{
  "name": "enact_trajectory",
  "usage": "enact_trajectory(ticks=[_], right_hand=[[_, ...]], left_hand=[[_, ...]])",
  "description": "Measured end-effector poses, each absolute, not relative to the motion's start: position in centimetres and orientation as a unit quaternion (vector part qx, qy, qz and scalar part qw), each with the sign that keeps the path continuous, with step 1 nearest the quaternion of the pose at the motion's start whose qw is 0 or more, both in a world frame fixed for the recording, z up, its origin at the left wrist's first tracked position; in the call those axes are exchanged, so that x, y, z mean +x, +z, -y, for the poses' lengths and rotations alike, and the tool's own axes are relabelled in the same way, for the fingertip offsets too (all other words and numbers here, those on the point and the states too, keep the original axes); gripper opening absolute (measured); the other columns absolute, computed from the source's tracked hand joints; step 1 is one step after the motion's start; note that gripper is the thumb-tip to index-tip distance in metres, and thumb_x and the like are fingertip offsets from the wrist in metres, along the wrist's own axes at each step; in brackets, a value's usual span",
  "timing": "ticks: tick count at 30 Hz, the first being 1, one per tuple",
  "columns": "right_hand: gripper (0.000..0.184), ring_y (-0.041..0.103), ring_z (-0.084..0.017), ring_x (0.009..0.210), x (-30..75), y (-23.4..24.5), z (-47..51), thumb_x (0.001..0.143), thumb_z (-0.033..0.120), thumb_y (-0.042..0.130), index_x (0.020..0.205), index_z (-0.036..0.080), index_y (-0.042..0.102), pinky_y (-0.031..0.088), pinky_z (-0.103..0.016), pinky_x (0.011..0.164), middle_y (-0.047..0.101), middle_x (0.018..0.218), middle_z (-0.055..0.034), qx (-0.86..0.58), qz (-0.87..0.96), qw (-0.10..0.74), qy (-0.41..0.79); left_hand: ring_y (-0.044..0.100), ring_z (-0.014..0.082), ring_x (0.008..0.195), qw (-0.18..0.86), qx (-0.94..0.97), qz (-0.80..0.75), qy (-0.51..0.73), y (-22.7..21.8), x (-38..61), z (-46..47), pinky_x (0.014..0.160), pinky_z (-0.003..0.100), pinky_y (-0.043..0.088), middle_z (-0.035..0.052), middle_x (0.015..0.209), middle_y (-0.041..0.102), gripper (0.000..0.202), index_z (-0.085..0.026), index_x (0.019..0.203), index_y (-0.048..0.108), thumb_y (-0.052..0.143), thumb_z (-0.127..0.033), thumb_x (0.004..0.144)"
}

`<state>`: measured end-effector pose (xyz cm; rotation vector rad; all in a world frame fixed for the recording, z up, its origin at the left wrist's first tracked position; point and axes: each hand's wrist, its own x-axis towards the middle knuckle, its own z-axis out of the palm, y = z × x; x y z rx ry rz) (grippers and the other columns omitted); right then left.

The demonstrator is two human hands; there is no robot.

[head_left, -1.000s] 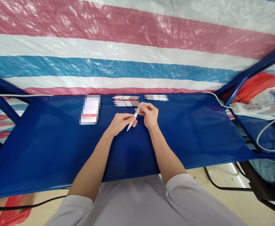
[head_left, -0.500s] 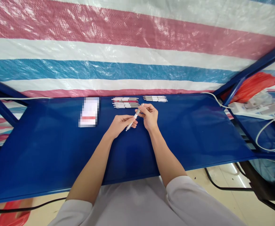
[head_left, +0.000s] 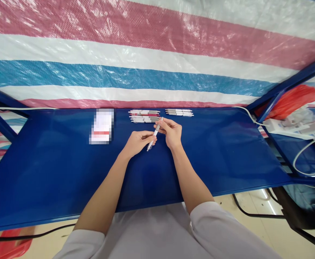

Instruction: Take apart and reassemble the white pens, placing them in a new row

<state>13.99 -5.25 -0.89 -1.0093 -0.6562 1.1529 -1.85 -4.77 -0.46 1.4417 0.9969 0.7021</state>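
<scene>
Both my hands hold one white and grey pen point(head_left: 154, 133) above the middle of the blue table point(head_left: 65, 172). My left hand point(head_left: 139, 141) pinches its lower half near the tip. My right hand point(head_left: 170, 131) grips the upper end with closed fingers. The pen slants from lower left to upper right. Just behind my hands lies a row of several similar pens point(head_left: 144, 116), and a smaller group of pens point(head_left: 179, 112) lies to its right.
A white card with a red band point(head_left: 102, 126) lies on the table to the left of the pens. A striped tarp point(head_left: 146, 54) hangs behind the table. At the right, a red bag point(head_left: 292, 100), a white power strip point(head_left: 289, 126) and cables sit on another blue surface.
The pen has tilted a little steeper between my hands, its tip lower. The hands stay in the same spot; the view shifted slightly.
</scene>
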Motion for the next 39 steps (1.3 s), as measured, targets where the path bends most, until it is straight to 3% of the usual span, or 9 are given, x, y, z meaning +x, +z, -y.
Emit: enact_trajectory(ticks=[18, 21, 25, 30, 34, 39], right_hand=[[0.030, 0.074, -0.018, 0.067, 14.0, -0.3, 5.6, 0.061, 0.043, 0.083, 0.080, 0.022, 0.071, 0.062, -0.029, 0.056, 0.076, 0.074, -0.0004, -0.425, 0.299, 0.666, 0.535], [0.028, 0.074, -0.018, 0.069, 13.9, -0.3, 5.5, 0.063, 0.040, 0.082, 0.081, 0.022, 0.071, 0.062, -0.029, 0.061, 0.075, 0.075, 0.0004, -0.422, 0.293, 0.680, 0.524], [0.028, 0.074, -0.018, 0.073, 13.7, -0.3, 5.3, 0.063, 0.037, 0.083, 0.082, 0.021, 0.070, 0.063, -0.031, 0.068, 0.076, 0.077, 0.0000, -0.453, 0.284, 0.685, 0.494], [0.030, 0.073, -0.018, 0.072, 13.4, -0.5, 5.1, 0.061, 0.037, 0.083, 0.081, 0.020, 0.069, 0.063, -0.031, 0.067, 0.075, 0.076, 0.0000, -0.479, 0.263, 0.690, 0.475], [0.027, 0.074, -0.018, 0.071, 13.4, -0.9, 5.0, 0.061, 0.036, 0.084, 0.077, 0.019, 0.070, 0.064, -0.033, 0.070, 0.075, 0.075, 0.0002, -0.474, 0.263, 0.702, 0.462], [0.026, 0.073, -0.019, 0.067, 13.5, -1.4, 5.0, 0.059, 0.036, 0.085, 0.071, 0.019, 0.070, 0.064, -0.034, 0.065, 0.074, 0.074, 0.0006, -0.470, 0.265, 0.707, 0.457]], left_hand=[[0.069, 0.0201, 0.070, 0.727, 0.527, -0.342, 0.276, -0.5, -2.2, 4.8, 0.066, 0.033, 0.058, 0.0079, 0.078, 0.074, 0.035, -0.015, 0.095, 0.075, 0.077, -0.044, 0.075], [0.070, 0.0201, 0.071, 0.692, 0.541, -0.377, 0.294, -0.6, -1.9, 4.8, 0.071, 0.034, 0.058, 0.0084, 0.083, 0.075, 0.036, -0.015, 0.096, 0.076, 0.077, -0.045, 0.075], [0.071, 0.0220, 0.076, 0.556, 0.610, -0.446, 0.345, -0.9, -1.2, 5.0, 0.074, 0.034, 0.058, 0.0072, 0.088, 0.077, 0.038, -0.017, 0.101, 0.076, 0.075, -0.046, 0.076], [0.072, 0.0222, 0.080, 0.411, 0.693, -0.464, 0.369, -1.4, -0.6, 5.4, 0.078, 0.031, 0.055, 0.0045, 0.092, 0.077, 0.029, -0.019, 0.097, 0.077, 0.073, -0.041, 0.077], [0.071, 0.0202, 0.072, 0.441, 0.677, -0.477, 0.345, -1.0, -0.7, 5.5, 0.072, 0.029, 0.054, 0.0031, 0.078, 0.076, 0.027, -0.018, 0.096, 0.077, 0.068, -0.039, 0.082], [0.071, 0.0201, 0.071, 0.535, 0.636, -0.453, 0.321, -0.6, -1.0, 5.3, 0.068, 0.030, 0.056, 0.0059, 0.078, 0.076, 0.031, -0.015, 0.095, 0.076, 0.070, -0.042, 0.080]])
